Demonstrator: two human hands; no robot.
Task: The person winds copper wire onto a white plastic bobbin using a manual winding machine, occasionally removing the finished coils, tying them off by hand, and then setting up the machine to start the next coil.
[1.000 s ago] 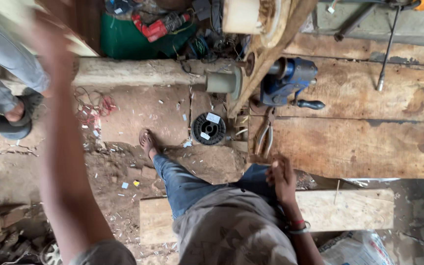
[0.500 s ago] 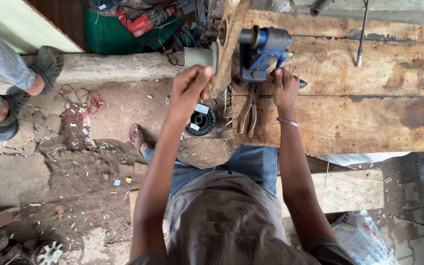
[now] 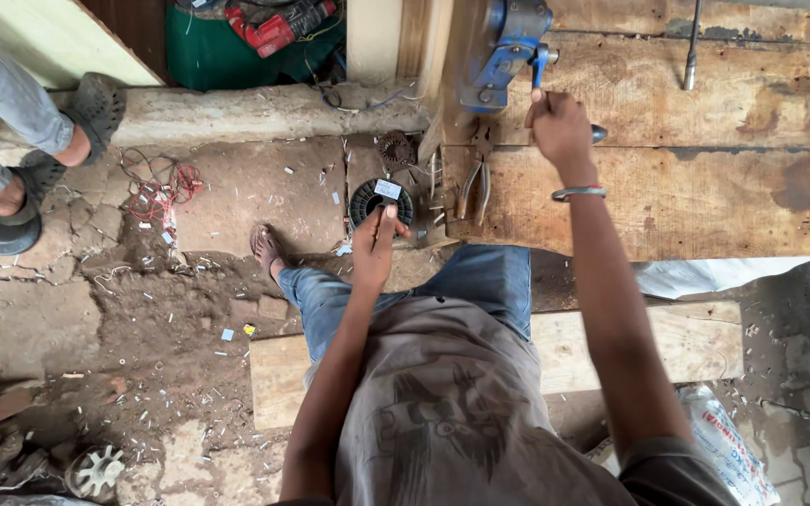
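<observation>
Now, from the head camera, your right hand [image 3: 562,122] is closed around the handle of the blue bench vise [image 3: 508,52], which sits at the far left corner of the wooden workbench [image 3: 705,187]. Your left hand [image 3: 374,245] hangs off the bench's left edge, fingers curled together, just above a black spool [image 3: 379,199] with a small white label that lies on the ground; you cannot tell whether the fingertips touch it. A pair of pliers [image 3: 473,187] lies on the bench near its left edge, between your two hands. A metal rod [image 3: 692,52] rests at the far side of the bench, well apart from your right hand. Beyond the concrete ledge [image 3: 255,108], a green tub [image 3: 236,47] holds a red power tool [image 3: 278,23] and some cable. To the right of your wrist the bench top lies bare out to its right edge. Another person's sandalled feet [image 3: 67,141] stand at the left, well apart from you.
</observation>
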